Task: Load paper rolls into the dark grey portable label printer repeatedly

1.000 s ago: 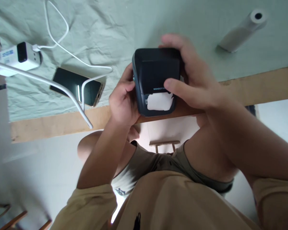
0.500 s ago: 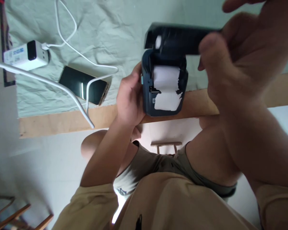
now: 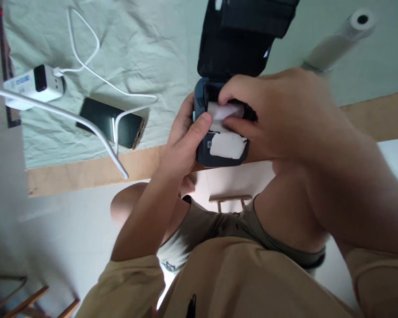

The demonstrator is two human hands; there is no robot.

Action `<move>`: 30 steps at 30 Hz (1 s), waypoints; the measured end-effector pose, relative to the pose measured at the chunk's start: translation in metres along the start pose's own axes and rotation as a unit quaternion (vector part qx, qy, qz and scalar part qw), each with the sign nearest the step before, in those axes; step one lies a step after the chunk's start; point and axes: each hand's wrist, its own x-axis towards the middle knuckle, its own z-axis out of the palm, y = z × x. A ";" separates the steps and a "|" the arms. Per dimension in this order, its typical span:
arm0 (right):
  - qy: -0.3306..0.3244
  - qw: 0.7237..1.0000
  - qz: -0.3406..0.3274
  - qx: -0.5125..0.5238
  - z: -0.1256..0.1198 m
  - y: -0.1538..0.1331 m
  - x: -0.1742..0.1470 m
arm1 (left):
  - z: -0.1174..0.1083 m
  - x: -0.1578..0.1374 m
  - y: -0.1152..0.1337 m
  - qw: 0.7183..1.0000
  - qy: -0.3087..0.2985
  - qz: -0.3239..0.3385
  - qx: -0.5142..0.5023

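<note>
A dark handheld receipt printer [image 3: 204, 152] is held over the table's front edge, its black lid [image 3: 234, 55] swung fully back. Inside lies a white paper roll [image 3: 219, 110], its torn strip [image 3: 228, 146] lying over the printer's front. My left hand [image 3: 187, 137] grips the printer's left side, the thumb on top near the roll's end. My right hand [image 3: 268, 110] reaches into the paper bay from the right, thumb and fingers closed around the roll. Its fingertips partly hide the roll and the bay's right side.
Another white paper roll [image 3: 361, 24] stands on the green cloth [image 3: 172, 39] at the back right. To the left are a phone [image 3: 102, 121], a white power bank [image 3: 33, 86] and a looping white cable [image 3: 96, 126]. A bare wooden edge [image 3: 86, 172] borders the table.
The printer's lid has swung further back. My right hand has left the lid and moved down onto the paper roll. My left thumb has come over the printer's top.
</note>
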 end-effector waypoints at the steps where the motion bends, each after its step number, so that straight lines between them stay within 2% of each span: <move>1: -0.002 1.000 0.005 0.007 0.000 0.001 0.000 | 0.000 0.000 0.000 1.000 -0.003 -0.005 0.001; 4: 0.041 0.994 -0.009 0.101 -0.002 0.005 -0.001 | 0.004 -0.001 0.001 0.999 0.026 -0.008 -0.034; 6: 0.096 0.970 -0.027 0.222 -0.004 0.009 -0.004 | 0.007 -0.002 0.001 0.996 0.059 -0.010 -0.068; 7: 0.123 0.948 -0.030 0.292 -0.006 0.011 -0.004 | 0.009 -0.002 0.002 0.994 0.077 -0.008 -0.081; 8: 0.153 0.918 -0.024 0.364 -0.007 0.014 -0.004 | 0.010 -0.002 0.002 0.992 0.090 -0.005 -0.088; 10: 0.204 0.838 0.032 0.505 -0.008 0.020 0.000 | 0.011 -0.001 0.004 0.991 0.100 -0.002 -0.091; 11: 0.211 0.790 0.080 0.570 -0.007 0.024 0.004 | 0.011 -0.001 0.005 0.991 0.097 -0.005 -0.089; 13: 0.176 0.702 0.179 0.667 -0.002 0.031 0.013 | 0.010 -0.002 0.007 0.993 0.080 -0.018 -0.082; 14: 0.157 0.681 0.216 0.681 0.002 0.034 0.017 | 0.010 -0.002 0.008 0.994 0.076 -0.022 -0.082; 15: 0.144 0.680 0.238 0.679 0.007 0.037 0.020 | 0.009 -0.002 0.008 0.994 0.073 -0.021 -0.081; 16: 0.149 0.696 0.245 0.658 0.013 0.039 0.021 | 0.008 -0.002 0.008 0.994 0.071 -0.020 -0.081; 19: 0.220 0.777 0.211 0.551 0.029 0.044 0.018 | 0.006 -0.001 0.005 0.994 0.072 -0.017 -0.086; 22: 0.260 0.892 0.138 0.343 0.035 0.047 0.008 | 0.002 0.002 0.001 0.994 0.071 -0.020 -0.086; 23: 0.262 0.919 0.107 0.275 0.035 0.048 0.006 | 0.001 0.003 -0.001 0.994 0.071 -0.020 -0.082; 25: 0.248 0.947 0.067 0.194 0.034 0.048 0.005 | 0.000 0.005 -0.003 0.995 0.076 -0.020 -0.063; 28: 0.166 0.965 0.124 0.159 0.030 0.048 0.005 | 0.000 0.005 -0.002 0.995 0.084 -0.024 -0.038; 30: 0.137 0.972 0.130 0.140 0.028 0.052 0.004 | 0.000 0.004 -0.001 0.995 0.083 -0.023 -0.039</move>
